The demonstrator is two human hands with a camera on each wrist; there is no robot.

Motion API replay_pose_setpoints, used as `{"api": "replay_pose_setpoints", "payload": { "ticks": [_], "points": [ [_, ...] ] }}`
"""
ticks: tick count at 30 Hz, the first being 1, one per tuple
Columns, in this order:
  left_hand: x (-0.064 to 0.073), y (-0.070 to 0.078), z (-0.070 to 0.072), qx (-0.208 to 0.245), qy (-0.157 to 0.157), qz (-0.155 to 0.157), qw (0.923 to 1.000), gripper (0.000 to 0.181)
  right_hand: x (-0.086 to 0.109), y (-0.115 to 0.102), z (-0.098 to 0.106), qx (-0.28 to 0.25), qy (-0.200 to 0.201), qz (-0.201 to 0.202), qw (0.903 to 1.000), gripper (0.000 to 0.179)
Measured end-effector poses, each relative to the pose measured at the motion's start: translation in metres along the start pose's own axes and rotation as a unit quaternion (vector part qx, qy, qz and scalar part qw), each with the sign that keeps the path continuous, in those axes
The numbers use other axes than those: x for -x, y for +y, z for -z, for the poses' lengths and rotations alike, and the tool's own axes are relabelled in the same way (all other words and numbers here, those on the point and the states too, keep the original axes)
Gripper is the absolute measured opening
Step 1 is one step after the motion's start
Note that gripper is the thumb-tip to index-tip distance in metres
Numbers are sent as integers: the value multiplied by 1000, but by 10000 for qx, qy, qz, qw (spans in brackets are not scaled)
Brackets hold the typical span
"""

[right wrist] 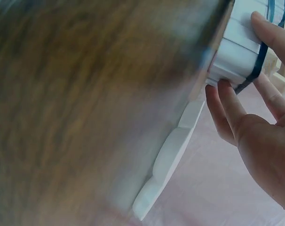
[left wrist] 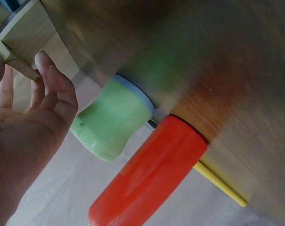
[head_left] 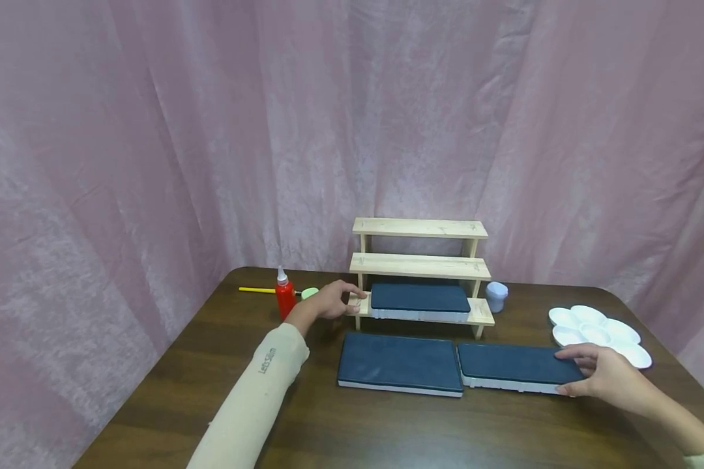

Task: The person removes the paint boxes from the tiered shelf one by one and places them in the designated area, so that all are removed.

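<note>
A three-step wooden display stand is at the back of the table. My left hand grips the left end of its lowest step; in the left wrist view the fingers curl around the board's end. On that step lies a flat white case with a dark blue lid. Two similar cases lie on the table in front: a left one and a right one. My right hand holds the right case by its right end, thumb at the front edge and fingers around the back.
Left of the stand are a red squeeze bottle, a light green cup and a yellow-handled stick. A lavender cup stands to the stand's right. A white flower-shaped palette lies beyond my right hand. A pink curtain hangs behind.
</note>
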State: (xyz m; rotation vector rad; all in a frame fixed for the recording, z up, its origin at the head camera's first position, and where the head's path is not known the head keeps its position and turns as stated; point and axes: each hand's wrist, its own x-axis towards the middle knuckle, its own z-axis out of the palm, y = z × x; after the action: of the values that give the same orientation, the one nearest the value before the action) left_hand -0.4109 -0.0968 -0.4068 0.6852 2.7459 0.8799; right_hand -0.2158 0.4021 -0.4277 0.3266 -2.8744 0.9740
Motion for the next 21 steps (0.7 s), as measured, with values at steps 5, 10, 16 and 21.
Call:
{"api": "replay_pose_setpoints", "payload": {
  "ticks": [5,10,16,21],
  "points": [
    [-1,1,-3,137,-79,-58,9999,33,3,2,2,-54,-319,-117,9994,62],
    [-2,-1,-3,135,-40,2,9999,33,-1,2,3,-104,-515,-186,9984,62],
    [1,-1,0,163,-41,11,9999,33,-6,2,4,-145,-703,-66,9974,65],
    [1,0,2,135,-43,-30,9999,34,-10,-1,8,51,-641,64,9979,67]
  ]
}}
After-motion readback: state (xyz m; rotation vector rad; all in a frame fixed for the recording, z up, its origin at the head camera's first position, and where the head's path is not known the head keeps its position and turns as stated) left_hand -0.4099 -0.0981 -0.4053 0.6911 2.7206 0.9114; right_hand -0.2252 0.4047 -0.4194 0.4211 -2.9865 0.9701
